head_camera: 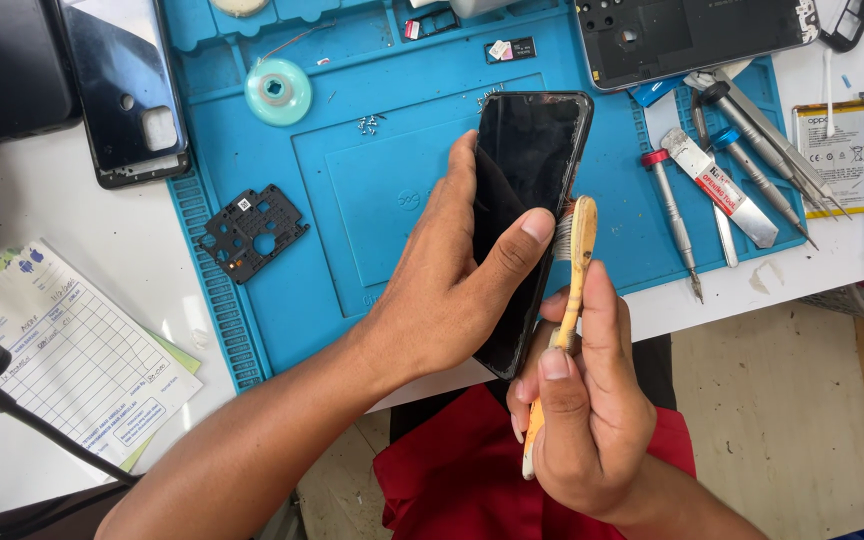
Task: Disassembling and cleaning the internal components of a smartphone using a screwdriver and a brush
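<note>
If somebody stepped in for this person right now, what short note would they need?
Left hand grips the black phone upright over the blue mat, thumb on the glass.
Right hand holds a worn toothbrush, bristles at the phone's right edge.
Back cover lies at the mat's left, the black inner plate on the mat, screwdrivers to the right.
Done: phone opened, parts removed.
Left: brushing appears underway; reassembly not yet begun.
</note>
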